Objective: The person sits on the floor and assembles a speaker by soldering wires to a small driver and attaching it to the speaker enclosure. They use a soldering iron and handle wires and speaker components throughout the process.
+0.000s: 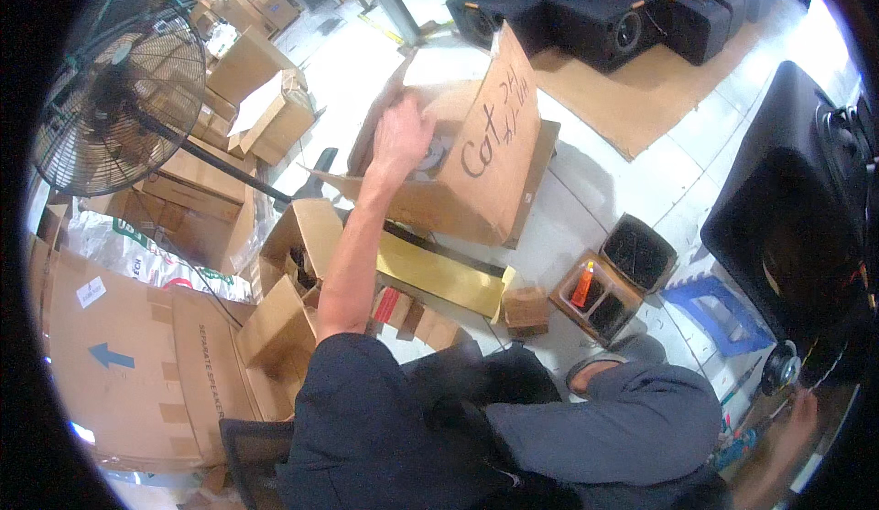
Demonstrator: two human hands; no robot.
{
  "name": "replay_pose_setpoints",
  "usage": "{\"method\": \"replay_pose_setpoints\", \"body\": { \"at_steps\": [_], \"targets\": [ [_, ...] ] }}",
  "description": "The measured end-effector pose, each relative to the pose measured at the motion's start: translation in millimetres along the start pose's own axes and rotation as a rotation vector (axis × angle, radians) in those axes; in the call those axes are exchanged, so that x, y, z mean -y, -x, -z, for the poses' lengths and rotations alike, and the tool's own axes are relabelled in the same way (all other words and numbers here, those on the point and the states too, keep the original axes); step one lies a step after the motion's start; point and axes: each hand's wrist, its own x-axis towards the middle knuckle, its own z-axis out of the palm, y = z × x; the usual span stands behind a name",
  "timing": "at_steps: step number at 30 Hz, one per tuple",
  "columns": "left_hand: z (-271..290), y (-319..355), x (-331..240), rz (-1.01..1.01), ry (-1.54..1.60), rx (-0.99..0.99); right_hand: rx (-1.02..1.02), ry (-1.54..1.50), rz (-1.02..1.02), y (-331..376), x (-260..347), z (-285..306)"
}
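My left hand (403, 135) reaches over the near-left wall of an open cardboard box (490, 176) with handwriting on its flap. Its fingers are curled and partly out of sight, so whether they grip anything does not show. Inside the box, beside the hand, lie grey round parts (430, 157). Far to the right, my right hand (798, 423) is low by a small round silver-and-black speaker part (780, 368), its fingers blurred near the rim of the picture. A teal-handled tool (740, 446) is close to that hand. The large black speaker cabinet (778, 189) stands beyond it.
Small trays (609, 281) hold black screws and an orange tube (583, 286). A blue plastic frame (719, 313) lies beside the cabinet. At left are a floor fan (119, 98) and cardboard cartons (128, 354). Several black speakers (604, 20) stand on cardboard at the back.
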Motion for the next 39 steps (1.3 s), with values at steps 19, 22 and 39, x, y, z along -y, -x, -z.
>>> {"method": "replay_pose_setpoints", "body": {
  "at_steps": [19,22,39],
  "targets": [
    [-146.3,113.6,112.6,0.033,0.227,0.162,-0.065,-0.098,-0.076,1.8,46.7,-3.2],
    [-172.6,105.0,109.0,-0.107,-0.055,0.403,-0.001,0.084,-0.057,6.3,53.6,11.9],
    [-170.9,68.0,118.1,-0.171,-0.026,0.53,-0.104,-0.075,0.013,8.1,35.6,9.9]
  ]
}}
